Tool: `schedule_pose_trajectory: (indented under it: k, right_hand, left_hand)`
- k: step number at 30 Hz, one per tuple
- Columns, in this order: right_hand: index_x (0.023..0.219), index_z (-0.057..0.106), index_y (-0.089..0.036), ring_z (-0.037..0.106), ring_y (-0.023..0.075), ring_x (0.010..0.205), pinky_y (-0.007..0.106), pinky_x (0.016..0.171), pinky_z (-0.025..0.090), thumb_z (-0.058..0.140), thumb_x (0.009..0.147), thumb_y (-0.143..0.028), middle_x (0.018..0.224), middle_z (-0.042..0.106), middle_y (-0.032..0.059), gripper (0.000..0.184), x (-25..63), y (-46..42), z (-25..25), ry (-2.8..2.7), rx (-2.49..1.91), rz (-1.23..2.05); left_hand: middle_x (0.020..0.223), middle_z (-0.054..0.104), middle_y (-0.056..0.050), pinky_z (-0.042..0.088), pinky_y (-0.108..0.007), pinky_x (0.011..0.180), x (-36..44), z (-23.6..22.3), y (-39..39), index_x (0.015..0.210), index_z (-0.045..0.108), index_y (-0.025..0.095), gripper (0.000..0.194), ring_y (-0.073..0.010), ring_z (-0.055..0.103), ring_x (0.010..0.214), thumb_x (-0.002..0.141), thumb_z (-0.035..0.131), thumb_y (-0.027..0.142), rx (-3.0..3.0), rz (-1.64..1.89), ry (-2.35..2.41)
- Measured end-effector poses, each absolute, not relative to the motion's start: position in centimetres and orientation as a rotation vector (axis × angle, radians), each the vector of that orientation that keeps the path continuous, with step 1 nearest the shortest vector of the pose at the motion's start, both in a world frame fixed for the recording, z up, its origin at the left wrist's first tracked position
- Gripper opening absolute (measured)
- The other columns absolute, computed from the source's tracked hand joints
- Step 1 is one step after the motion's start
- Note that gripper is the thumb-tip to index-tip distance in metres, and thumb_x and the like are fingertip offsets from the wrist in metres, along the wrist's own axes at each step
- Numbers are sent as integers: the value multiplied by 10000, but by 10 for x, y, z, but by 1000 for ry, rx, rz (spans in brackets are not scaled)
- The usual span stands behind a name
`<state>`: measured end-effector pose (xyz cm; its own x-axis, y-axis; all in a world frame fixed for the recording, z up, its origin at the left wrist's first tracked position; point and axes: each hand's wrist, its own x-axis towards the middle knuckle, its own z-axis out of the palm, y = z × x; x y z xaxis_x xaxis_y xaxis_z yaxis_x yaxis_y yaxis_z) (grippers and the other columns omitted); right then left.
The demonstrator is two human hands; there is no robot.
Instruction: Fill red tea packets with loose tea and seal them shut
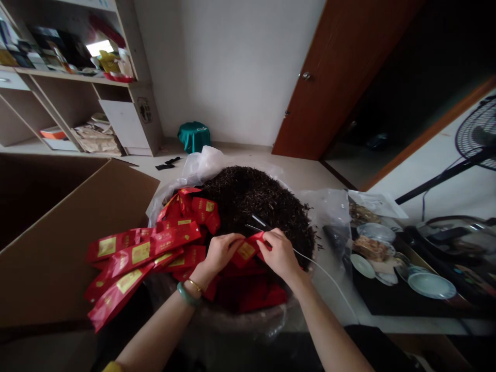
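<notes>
A small red packet (245, 251) with a yellow label is stretched between my two hands. My left hand (221, 253), with a green bangle and a gold bracelet at its wrist, pinches the packet's left side. The fingers of my right hand (279, 254) grip its upper right edge. Just beyond the packet is a thin metallic piece (259, 221), whose kind I cannot make out. Behind it rises a heap of dark dried tea leaves (256, 196) in a plastic-lined container. Several filled-looking red packets (141, 253) pile up left of my left hand; more red packets (251, 294) lie under my wrists.
An open cardboard box (81, 222) stands at the left. To the right, a black tray (387, 299) bears dishes and cups, with a fan (478, 134) behind. A white cord (329, 279) runs down past my right forearm. A green-covered stool-like object (194, 137) stands by the wall.
</notes>
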<state>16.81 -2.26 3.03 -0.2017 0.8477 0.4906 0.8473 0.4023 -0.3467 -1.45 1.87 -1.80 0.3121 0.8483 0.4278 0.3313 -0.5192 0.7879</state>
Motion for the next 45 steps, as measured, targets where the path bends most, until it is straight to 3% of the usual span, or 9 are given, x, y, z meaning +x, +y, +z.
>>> schedule_pose_trajectory:
  k: [7,14,19,25,29,32,34,38,45]
  right_hand:
    - [734,557,-204,569,169,617,268,653,386,506,860,-194,629,605,12,136,164,-24,28,-2074,-1494,30]
    - [666,522,-213,583,182,657,264,626,407,544,818,-234,661,616,28,156,165,-20,24,-2014,-1484,155]
    - [783,596,-199,576,162,558,258,564,425,518,829,-299,623,637,17,135,160,-20,16,-1816,-1508,593]
    - [894,684,-185,625,229,823,361,777,477,586,780,-446,800,702,20,301,154,-14,8,-1657,-1311,1268]
    - [895,706,-171,622,230,851,398,860,446,591,776,-532,814,716,29,397,156,-11,0,-1348,-1270,1407]
    - [908,714,-169,633,231,847,414,906,426,678,709,-532,851,726,49,416,156,-10,-5,-1092,-1199,1416]
    - [930,713,-179,641,227,838,413,910,427,719,674,-518,859,730,49,424,154,-10,-7,-973,-1142,1449]
    - [942,711,-202,641,221,873,393,919,419,741,654,-514,890,733,40,426,152,-12,-9,-898,-1085,1515]
    - [840,725,-185,637,207,862,368,895,414,733,668,-501,814,733,25,360,157,-12,-9,-862,-1028,1649]
  left_hand:
    - [867,732,-55,513,-270,720,-15,-14,18,956,709,213,198,-178,673,773,872,550,297,2004,1196,953]
    - [844,700,-56,511,-276,696,-14,-19,21,951,691,195,165,-165,638,767,859,595,293,2104,1276,859]
    - [817,669,-53,511,-310,742,-13,-14,20,834,661,179,115,-166,604,801,874,574,241,2151,1373,800]
    - [878,662,-58,504,-358,805,-16,-12,23,844,663,194,112,-189,569,909,879,562,227,2266,1484,753]
    - [993,690,-55,406,-467,981,-16,-15,22,982,664,224,155,-237,526,1100,883,551,262,2451,1376,861]
    - [1163,655,-74,237,-561,1082,-15,-18,20,1202,578,225,437,-302,462,1214,798,648,376,2636,1167,981]
    - [1223,628,-80,200,-553,1098,-14,-20,19,1279,518,213,537,-305,459,1225,780,662,351,2709,1082,1013]
    - [1193,648,-69,266,-491,1070,-15,-22,21,1275,516,209,500,-255,529,1119,792,637,259,2730,1077,1018]
    - [1136,667,-88,386,-433,904,-14,-20,18,1256,532,192,568,-279,526,1061,725,712,287,2736,959,1061]
